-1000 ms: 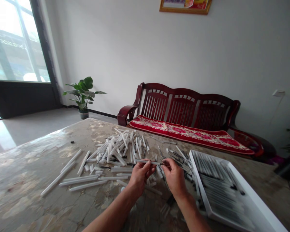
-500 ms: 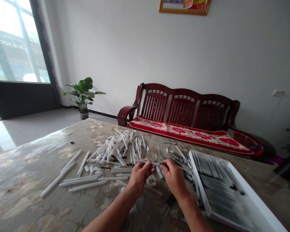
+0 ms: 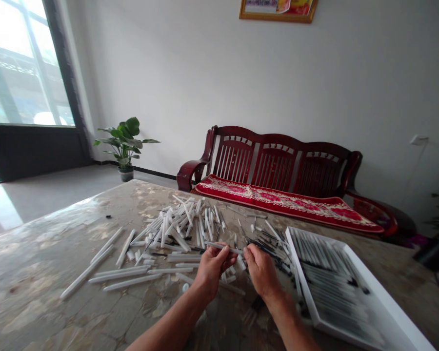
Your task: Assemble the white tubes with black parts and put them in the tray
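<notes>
My left hand [image 3: 212, 265] is closed around a slim whitish pen [image 3: 215, 245], which lies nearly level and points to the left. At the pen's right end, my right hand [image 3: 260, 268] is closed with thumb and fingers pinched together; what sits in the pinch is mostly hidden. Beyond my hands lies a heap of white pen barrels [image 3: 185, 219]. Thin dark pen parts [image 3: 269, 243] are spread behind my right hand. To the right stands a white tray [image 3: 389, 297] with rows of pens that have dark ends.
Loose white tubes [image 3: 86, 273] lie left of the heap on the patterned table [image 3: 29, 273]. A small black piece [image 3: 108, 216] is further left. Behind the table are a dark red wooden bench [image 3: 274, 161] and a potted plant [image 3: 126, 144]. A dark container [image 3: 434, 251] stands far right.
My right hand has shifted slightly and its fingers have closed in more tightly near the pen's right end. My left hand keeps its hold on the pen.
</notes>
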Demonstrator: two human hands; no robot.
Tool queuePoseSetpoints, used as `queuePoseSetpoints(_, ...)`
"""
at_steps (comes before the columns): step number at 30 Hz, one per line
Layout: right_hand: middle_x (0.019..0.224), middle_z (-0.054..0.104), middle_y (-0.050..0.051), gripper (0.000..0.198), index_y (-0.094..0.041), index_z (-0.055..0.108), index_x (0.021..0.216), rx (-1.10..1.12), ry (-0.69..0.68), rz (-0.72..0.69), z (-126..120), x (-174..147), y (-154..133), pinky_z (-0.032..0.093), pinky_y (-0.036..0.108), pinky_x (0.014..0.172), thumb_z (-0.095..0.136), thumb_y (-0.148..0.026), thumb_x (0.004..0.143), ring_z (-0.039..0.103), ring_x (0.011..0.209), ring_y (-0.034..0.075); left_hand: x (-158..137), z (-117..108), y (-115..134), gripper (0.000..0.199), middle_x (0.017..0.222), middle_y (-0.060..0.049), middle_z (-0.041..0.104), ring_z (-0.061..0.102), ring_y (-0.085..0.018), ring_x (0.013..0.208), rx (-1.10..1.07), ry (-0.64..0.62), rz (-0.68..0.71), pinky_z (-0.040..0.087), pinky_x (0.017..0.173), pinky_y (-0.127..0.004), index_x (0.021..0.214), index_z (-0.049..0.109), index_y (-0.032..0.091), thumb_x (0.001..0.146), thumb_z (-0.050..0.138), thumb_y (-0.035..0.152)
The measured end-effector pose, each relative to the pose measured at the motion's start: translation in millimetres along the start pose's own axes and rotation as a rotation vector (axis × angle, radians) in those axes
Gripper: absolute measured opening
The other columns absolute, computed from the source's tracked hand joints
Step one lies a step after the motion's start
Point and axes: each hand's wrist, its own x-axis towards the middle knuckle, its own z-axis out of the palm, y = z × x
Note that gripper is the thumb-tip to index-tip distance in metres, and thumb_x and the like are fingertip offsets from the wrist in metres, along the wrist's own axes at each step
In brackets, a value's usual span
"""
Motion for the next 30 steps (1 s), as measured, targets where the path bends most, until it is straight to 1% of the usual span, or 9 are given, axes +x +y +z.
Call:
queuePoseSetpoints(4,0.055,0.062,0.002,0.052,-0.024,0.055,0.065,0.084,-0.046,0.104,4.5,-1.5,4.0,0.036,0.026,0.05,0.028,-0.054,0.097,0.058,0.05,0.017,-0.4,0.5,-1.5,0.027,0.067,-0.003,0.072,0.069,-0.013,0.06,0.002,0.008,0.007,0.058,0.059,-0.02,0.078,0.063,0.013,0.066,0.086,0.02)
queuePoseSetpoints(8,0.065,0.066,0.001,0.041,-0.024,0.06,0.08,0.089,-0.051,0.051,2.7,-0.8,1.9,0.039,0.024,0.054,0.036,-0.052,0.096,0.062,0.06,0.017,-0.2,0.4,-0.1,0.024,0.069,-0.003,0.072,0.07,-0.013,0.062,-0.008,0.029,0.024,0.058,0.061,-0.02,0.079,0.064,0.013,0.068,0.085,0.018)
queuePoseSetpoints(11,0.061,0.064,0.001,0.042,-0.024,0.058,0.072,0.034,-0.017,0.033,2.7,-0.7,1.5,0.038,0.025,0.055,0.037,-0.052,0.095,0.06,0.057,0.017,-0.5,0.3,-0.7,0.025,0.068,-0.003,0.071,0.07,-0.013,0.062,0.004,0.012,0.014,0.059,0.061,-0.021,0.077,0.064,0.013,0.066,0.086,0.02)
queuePoseSetpoints(13,0.055,0.061,0.001,0.05,-0.024,0.055,0.064,0.054,-0.031,0.089,3.6,-1.1,2.9,0.037,0.025,0.052,0.031,-0.054,0.096,0.059,0.052,0.017,-0.5,0.4,-1.5,0.026,0.067,-0.003,0.071,0.07,-0.013,0.061,0.013,0.007,0.007,0.058,0.06,-0.021,0.077,0.064,0.014,0.065,0.086,0.021)
queuePoseSetpoints(15,0.055,0.062,0.001,0.052,-0.024,0.055,0.065,0.114,-0.058,0.126,3.9,-1.4,4.2,0.038,0.025,0.051,0.028,-0.056,0.097,0.06,0.052,0.017,-0.2,0.4,-1.9,0.027,0.067,-0.003,0.071,0.07,-0.013,0.061,0.015,0.01,0.012,0.058,0.06,-0.02,0.077,0.064,0.014,0.065,0.086,0.021)
queuePoseSetpoints(19,0.065,0.066,0.0,0.039,-0.023,0.06,0.078,0.119,-0.038,0.046,3.6,-1.2,4.1,0.04,0.024,0.056,0.04,-0.052,0.094,0.062,0.06,0.017,0.0,0.1,-1.6,0.028,0.068,-0.003,0.072,0.07,-0.013,0.062,0.008,0.016,0.027,0.058,0.061,-0.021,0.078,0.064,0.014,0.064,0.087,0.021)
queuePoseSetpoints(24,0.055,0.061,0.0,0.051,-0.024,0.055,0.066,0.118,-0.051,0.117,5.4,-2.1,5.4,0.036,0.025,0.05,0.029,-0.055,0.097,0.058,0.051,0.017,-0.3,0.0,-2.4,0.031,0.066,-0.003,0.072,0.07,-0.014,0.061,0.028,0.012,0.019,0.058,0.059,-0.022,0.077,0.064,0.014,0.062,0.088,0.023)
queuePoseSetpoints(28,0.066,0.067,0.001,0.041,-0.024,0.06,0.079,0.123,-0.046,0.067,3.7,-2.1,3.7,0.04,0.024,0.056,0.037,-0.054,0.095,0.063,0.062,0.018,0.2,-0.2,-2.4,0.03,0.067,-0.003,0.072,0.07,-0.014,0.062,0.018,0.02,0.023,0.058,0.061,-0.021,0.077,0.064,0.014,0.062,0.088,0.024)
queuePoseSetpoints(30,0.067,0.067,0.001,0.039,-0.024,0.059,0.078,0.076,-0.025,0.036,3.1,-1.5,1.9,0.039,0.024,0.057,0.04,-0.054,0.094,0.063,0.062,0.018,0.3,-0.4,-2.7,0.03,0.067,-0.003,0.072,0.07,-0.014,0.061,0.02,0.011,0.02,0.058,0.06,-0.021,0.077,0.064,0.014,0.062,0.088,0.024)
